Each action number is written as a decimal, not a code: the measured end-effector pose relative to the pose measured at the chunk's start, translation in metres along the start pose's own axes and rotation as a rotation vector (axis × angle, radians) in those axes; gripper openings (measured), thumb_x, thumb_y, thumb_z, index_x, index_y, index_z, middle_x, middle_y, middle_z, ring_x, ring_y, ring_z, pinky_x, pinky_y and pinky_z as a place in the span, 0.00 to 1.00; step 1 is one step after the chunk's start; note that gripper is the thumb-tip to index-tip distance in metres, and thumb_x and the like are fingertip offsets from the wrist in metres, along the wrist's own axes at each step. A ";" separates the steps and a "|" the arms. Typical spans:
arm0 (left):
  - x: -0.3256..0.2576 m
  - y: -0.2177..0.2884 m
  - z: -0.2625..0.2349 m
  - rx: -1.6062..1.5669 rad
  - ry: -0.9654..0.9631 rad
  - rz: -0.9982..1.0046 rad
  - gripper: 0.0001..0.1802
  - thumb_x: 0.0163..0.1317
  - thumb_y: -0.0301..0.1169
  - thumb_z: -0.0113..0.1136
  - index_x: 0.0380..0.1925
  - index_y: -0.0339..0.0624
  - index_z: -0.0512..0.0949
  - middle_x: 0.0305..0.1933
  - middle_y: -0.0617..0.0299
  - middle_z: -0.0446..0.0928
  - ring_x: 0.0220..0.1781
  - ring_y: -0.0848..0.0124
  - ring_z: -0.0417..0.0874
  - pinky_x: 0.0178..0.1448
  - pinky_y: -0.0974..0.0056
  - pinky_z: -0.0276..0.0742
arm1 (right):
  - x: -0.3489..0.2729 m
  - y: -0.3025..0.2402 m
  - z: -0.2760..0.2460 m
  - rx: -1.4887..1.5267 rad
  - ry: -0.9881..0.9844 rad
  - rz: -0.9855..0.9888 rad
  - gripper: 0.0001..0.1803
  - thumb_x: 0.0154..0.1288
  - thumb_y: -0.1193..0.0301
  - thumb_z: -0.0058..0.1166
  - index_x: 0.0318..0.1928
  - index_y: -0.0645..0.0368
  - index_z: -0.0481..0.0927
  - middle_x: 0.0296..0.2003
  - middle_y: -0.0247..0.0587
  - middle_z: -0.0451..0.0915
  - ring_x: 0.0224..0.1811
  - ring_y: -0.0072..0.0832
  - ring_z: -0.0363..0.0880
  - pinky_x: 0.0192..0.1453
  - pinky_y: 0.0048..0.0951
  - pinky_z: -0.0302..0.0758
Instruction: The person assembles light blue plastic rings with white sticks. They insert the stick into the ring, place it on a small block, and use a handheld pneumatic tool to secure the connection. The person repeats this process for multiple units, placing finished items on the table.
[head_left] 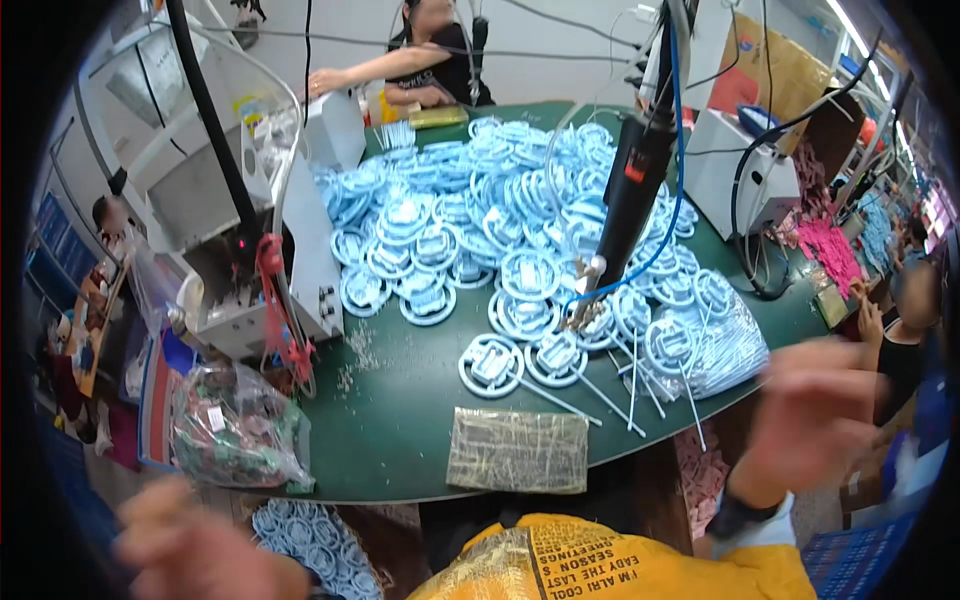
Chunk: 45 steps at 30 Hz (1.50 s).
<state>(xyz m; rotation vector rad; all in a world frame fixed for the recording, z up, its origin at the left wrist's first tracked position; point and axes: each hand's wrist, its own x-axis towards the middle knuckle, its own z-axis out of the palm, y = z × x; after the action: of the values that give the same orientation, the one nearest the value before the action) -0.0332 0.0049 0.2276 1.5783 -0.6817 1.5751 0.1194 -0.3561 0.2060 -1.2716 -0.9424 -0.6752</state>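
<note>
Motion blurs my left hand [190, 550] at the lower left, raised off the table near a clear plastic bag of green circuit boards [235, 425]. My right hand [815, 415], blurred too, is in the air beyond the table's right edge. It is nearest a clear bag of thin light-blue sticks [735, 345]. Nothing shows in either hand, but the finger positions are smeared. Light-blue round plastic frames [490, 365] lie before me, several with sticks attached. More of them form a large heap [450, 190]. A tape-wrapped pad [517, 450] sits at the near edge.
A black electric screwdriver [630, 190] hangs over the heap beside a blue tube [680, 200]. Grey machine boxes [740, 170] flank the green table [390, 440]. A person [440, 60] sits across. Below the table's near left edge are more blue frames [315, 545].
</note>
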 end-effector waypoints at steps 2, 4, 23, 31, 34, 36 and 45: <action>-0.072 -0.043 0.014 0.153 -0.419 -0.383 0.13 0.58 0.28 0.63 0.43 0.40 0.76 0.44 0.52 0.82 0.48 0.60 0.83 0.49 0.59 0.79 | -0.046 0.042 0.006 -0.314 -0.190 0.351 0.10 0.63 0.72 0.61 0.42 0.65 0.81 0.34 0.44 0.83 0.33 0.34 0.81 0.40 0.31 0.76; -0.138 -0.054 0.029 0.308 -0.714 -0.552 0.14 0.48 0.24 0.70 0.37 0.40 0.80 0.43 0.49 0.82 0.46 0.54 0.83 0.52 0.55 0.78 | -0.092 0.079 0.017 -0.460 -0.368 0.556 0.09 0.58 0.76 0.64 0.40 0.63 0.82 0.33 0.46 0.82 0.34 0.33 0.82 0.37 0.32 0.77; -0.216 -0.079 0.089 -0.102 -0.227 -1.247 0.27 0.59 0.20 0.64 0.59 0.36 0.71 0.61 0.53 0.68 0.52 0.66 0.79 0.51 0.66 0.79 | -0.123 0.166 0.087 -0.403 -0.499 0.705 0.06 0.60 0.73 0.62 0.34 0.64 0.81 0.26 0.40 0.73 0.26 0.31 0.73 0.32 0.30 0.68; -0.220 -0.085 0.085 -0.325 -0.147 -1.364 0.29 0.62 0.19 0.62 0.64 0.32 0.66 0.61 0.54 0.67 0.51 0.71 0.78 0.51 0.69 0.79 | -0.124 0.121 0.069 -0.247 -0.497 0.788 0.05 0.61 0.75 0.61 0.35 0.65 0.82 0.29 0.38 0.75 0.26 0.26 0.73 0.31 0.26 0.68; -0.222 -0.083 0.084 -0.376 -0.130 -1.385 0.28 0.63 0.19 0.61 0.64 0.32 0.66 0.61 0.54 0.68 0.51 0.72 0.78 0.52 0.69 0.79 | -0.127 0.116 0.068 -0.250 -0.502 0.747 0.05 0.61 0.75 0.62 0.35 0.65 0.82 0.29 0.39 0.76 0.26 0.27 0.74 0.30 0.27 0.69; -0.221 -0.081 0.084 -0.392 -0.126 -1.393 0.28 0.63 0.19 0.61 0.64 0.32 0.66 0.60 0.54 0.69 0.51 0.73 0.77 0.52 0.69 0.78 | -0.129 0.114 0.066 -0.254 -0.506 0.706 0.05 0.60 0.76 0.62 0.35 0.64 0.82 0.29 0.39 0.76 0.26 0.28 0.74 0.30 0.27 0.69; -0.219 -0.075 0.088 -0.399 -0.135 -1.453 0.25 0.69 0.25 0.56 0.64 0.32 0.66 0.56 0.54 0.74 0.49 0.72 0.79 0.51 0.68 0.79 | -0.132 0.107 0.066 -0.288 -0.502 0.661 0.05 0.60 0.76 0.63 0.35 0.64 0.82 0.30 0.41 0.77 0.25 0.31 0.76 0.29 0.28 0.70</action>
<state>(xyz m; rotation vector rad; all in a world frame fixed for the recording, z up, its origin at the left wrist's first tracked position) 0.0595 -0.0608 0.0072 1.2828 0.1676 0.2264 0.1339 -0.2812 0.0410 -1.9368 -0.7567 0.0426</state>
